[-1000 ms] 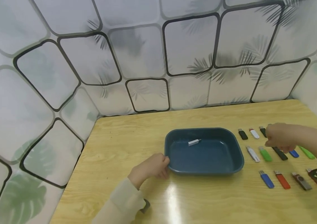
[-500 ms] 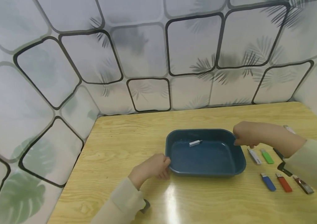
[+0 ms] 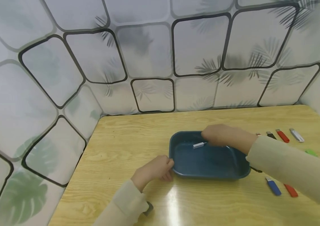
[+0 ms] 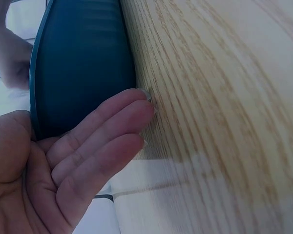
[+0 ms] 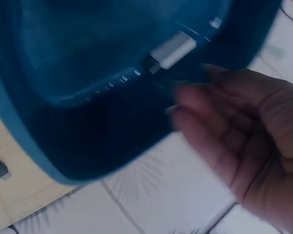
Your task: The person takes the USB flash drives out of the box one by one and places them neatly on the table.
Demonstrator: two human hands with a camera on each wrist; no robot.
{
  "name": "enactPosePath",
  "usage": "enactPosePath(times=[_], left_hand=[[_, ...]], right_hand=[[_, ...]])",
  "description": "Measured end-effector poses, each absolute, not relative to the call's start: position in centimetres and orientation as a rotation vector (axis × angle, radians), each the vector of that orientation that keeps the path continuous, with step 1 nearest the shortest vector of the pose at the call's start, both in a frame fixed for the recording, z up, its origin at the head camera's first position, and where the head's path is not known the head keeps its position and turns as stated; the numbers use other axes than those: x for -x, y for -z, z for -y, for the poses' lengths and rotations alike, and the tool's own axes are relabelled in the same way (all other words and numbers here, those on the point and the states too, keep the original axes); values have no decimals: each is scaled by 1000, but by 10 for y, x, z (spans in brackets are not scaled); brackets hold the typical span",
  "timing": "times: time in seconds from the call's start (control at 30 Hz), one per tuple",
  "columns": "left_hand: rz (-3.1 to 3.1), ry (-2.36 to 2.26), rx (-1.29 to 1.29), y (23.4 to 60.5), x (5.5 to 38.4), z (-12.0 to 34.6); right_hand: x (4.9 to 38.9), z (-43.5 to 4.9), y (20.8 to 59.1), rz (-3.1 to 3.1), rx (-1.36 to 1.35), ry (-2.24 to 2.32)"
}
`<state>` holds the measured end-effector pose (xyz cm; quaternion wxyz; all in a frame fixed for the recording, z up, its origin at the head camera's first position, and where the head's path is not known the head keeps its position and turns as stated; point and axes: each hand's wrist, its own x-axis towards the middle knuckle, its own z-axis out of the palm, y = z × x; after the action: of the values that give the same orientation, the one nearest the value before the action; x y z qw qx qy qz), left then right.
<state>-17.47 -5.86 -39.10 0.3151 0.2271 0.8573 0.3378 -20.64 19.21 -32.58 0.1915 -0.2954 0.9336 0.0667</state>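
Note:
At the near left corner of the dark blue plastic bin (image 3: 205,174), my left hand (image 3: 155,169) pinches the rim. In the left wrist view its thumb is on the inner side, while several fingers (image 4: 102,141) extend along the outer wall down to the table. My right hand (image 3: 219,135) reaches over the far rim, close to a white USB stick (image 3: 199,145) lying on the bin floor. From the right wrist, this stick (image 5: 173,51) shows its metal plug. The right thumb and fingers (image 5: 200,131) are bent but apart, with nothing seen between them.
Right of the bin lie several USB sticks: a blue one (image 3: 274,186), red ones (image 3: 282,135), a white one (image 3: 296,135) and others partly hidden by the right sleeve (image 3: 290,169). Patterned cloth (image 3: 148,53) surrounds the wooden table (image 3: 126,135).
My right hand has swung left from above the USB sticks to over the bin. The left hand keeps its grip on the rim. The white stick in the bin lies as before.

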Motion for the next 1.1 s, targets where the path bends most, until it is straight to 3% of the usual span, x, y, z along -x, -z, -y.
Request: enactPosePath(times=[0.13, 0.47, 1.1], left_hand=[[-2255, -883, -596, 392, 175, 58], [-2233, -913, -594, 392, 173, 55], [-2225, -913, -616, 391, 176, 59]], right_hand=[[213, -176, 340, -2658, 943, -231], [223, -167, 368, -2665, 924, -331], [210, -172, 373, -2600, 1061, -507]])
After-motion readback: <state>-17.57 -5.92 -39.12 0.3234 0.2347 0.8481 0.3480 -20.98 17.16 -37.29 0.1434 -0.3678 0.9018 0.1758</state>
